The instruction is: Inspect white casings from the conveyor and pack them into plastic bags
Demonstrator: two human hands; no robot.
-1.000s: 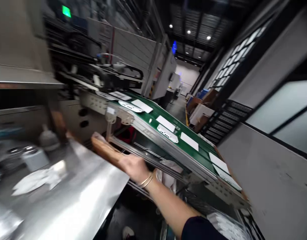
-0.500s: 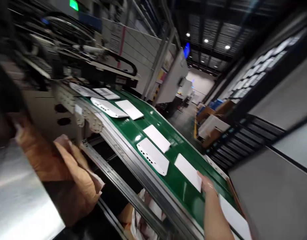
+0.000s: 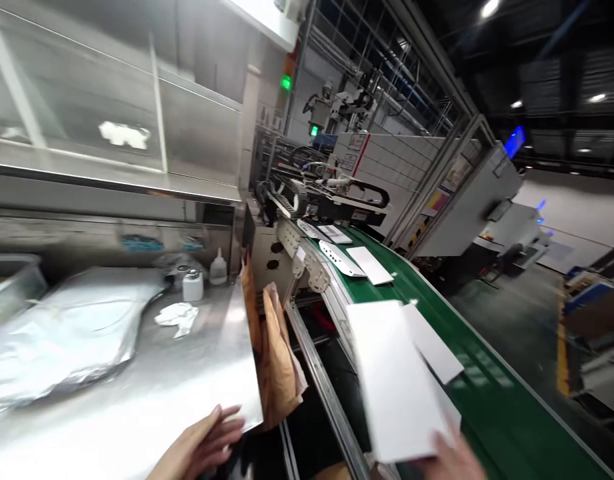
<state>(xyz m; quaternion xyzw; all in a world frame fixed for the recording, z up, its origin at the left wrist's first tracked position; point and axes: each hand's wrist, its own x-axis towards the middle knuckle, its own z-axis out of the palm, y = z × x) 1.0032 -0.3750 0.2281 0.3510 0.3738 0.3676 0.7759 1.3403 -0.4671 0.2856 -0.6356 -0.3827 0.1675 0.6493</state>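
My right hand (image 3: pixel 451 460) at the bottom edge grips a large, motion-blurred white sheet (image 3: pixel 397 380) raised above the green conveyor belt (image 3: pixel 491 400). Another white sheet (image 3: pixel 431 343) lies partly behind it on the belt. Farther along are a white perforated panel (image 3: pixel 339 259) and a plain white sheet (image 3: pixel 369 265). My left hand (image 3: pixel 201 443) has its fingers apart and holds nothing. It is next to the corner of the stainless steel table (image 3: pixel 151 380), near a brown paper bag (image 3: pixel 279 353).
A large silver foil bag (image 3: pixel 61 340), crumpled white cloth (image 3: pixel 177 317), a white jar (image 3: pixel 193 285) and a plastic bottle (image 3: pixel 217 270) stand on the steel table. Machinery with cable chains (image 3: pixel 327 193) rises beyond the belt. A metal conveyor rail (image 3: pixel 324 400) runs beside a dark gap.
My view has swung left. My right hand has gone from touching a sheet on the belt to holding one up. My left hand has come into view by the table.
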